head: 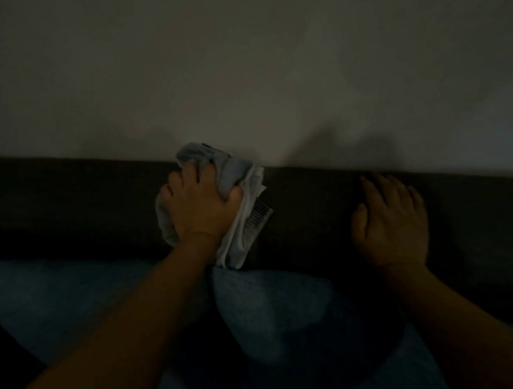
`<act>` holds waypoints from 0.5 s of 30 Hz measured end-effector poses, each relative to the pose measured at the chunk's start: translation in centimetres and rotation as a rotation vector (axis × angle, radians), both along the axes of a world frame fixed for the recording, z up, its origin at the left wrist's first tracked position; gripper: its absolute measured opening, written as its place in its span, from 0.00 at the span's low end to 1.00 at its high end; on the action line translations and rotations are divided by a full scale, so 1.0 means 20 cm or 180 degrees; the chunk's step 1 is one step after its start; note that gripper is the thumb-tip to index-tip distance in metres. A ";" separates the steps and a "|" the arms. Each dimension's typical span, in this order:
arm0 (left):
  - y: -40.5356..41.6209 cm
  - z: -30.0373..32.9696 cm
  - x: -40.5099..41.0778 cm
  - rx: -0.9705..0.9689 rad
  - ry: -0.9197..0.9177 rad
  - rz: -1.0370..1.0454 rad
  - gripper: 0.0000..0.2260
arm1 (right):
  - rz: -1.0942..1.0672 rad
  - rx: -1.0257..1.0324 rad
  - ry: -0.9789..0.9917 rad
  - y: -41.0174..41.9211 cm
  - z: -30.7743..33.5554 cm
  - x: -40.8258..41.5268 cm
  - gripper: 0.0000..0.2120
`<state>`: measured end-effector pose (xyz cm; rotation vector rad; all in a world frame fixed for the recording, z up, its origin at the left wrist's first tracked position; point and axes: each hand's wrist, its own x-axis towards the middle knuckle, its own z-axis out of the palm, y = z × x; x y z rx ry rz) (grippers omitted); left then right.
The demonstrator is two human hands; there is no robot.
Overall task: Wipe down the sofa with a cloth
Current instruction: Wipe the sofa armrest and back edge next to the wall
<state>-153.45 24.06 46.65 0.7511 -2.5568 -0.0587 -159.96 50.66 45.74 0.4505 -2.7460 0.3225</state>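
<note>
Pale, crumpled fabric stands out in a dim room: a cloth (243, 193), bunched in the person's left hand (200, 205), is pressed against the top of a dark sofa backrest (72, 204) where it meets the wall (255, 62). The fingers curl over the wad, thumb clamped along its right side, with loose folds hanging below the wrist toward the blue cushions (274, 307) under both forearms. The right hand (390, 220) lies flat on the backrest well to the right of the cloth, fingers straight and slightly spread, holding nothing and apparently bracing. The wiping looks under way rather than finished; the light is too low to show which stretches are already clean. By appearances, the backrest either side of the hands and the cushions below remain to be covered.
</note>
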 end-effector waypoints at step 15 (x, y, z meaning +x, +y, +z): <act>0.69 0.07 -0.10 0.0311 -0.0101 -0.0457 0.22 | 0.0155 -0.0203 0.0198 0.04 -0.05 0.00 0.27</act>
